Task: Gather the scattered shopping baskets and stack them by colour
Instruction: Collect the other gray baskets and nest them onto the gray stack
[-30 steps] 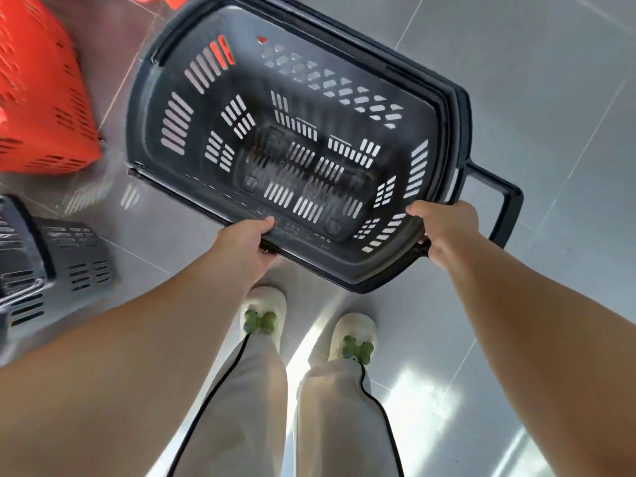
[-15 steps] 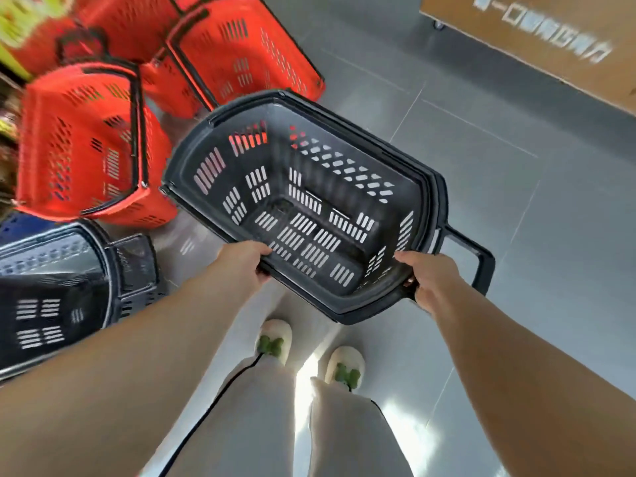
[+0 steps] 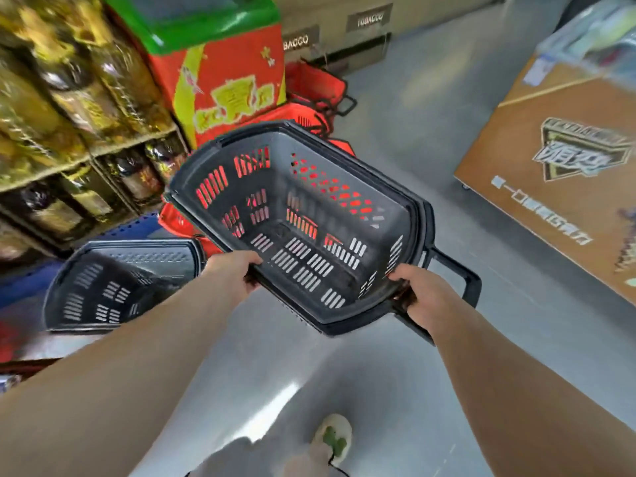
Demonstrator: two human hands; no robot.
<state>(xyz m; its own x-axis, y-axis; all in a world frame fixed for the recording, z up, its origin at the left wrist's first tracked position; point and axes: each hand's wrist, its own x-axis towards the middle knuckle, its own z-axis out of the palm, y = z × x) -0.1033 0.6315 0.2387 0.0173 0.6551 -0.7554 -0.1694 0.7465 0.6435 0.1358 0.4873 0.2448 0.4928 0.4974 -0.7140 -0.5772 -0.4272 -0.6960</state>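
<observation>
- Black slotted plastic shopping basket (image 3: 320, 173): probably light, rigid, empty; the near rim looks like the surest hold.
- Left hand (image 3: 230, 274) and right hand (image 3: 424, 299) each grip that rim.

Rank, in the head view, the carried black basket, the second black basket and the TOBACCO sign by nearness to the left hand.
1. carried black basket: gripped by the left hand.
2. second black basket: lower left.
3. TOBACCO sign: far back wall.
</observation>
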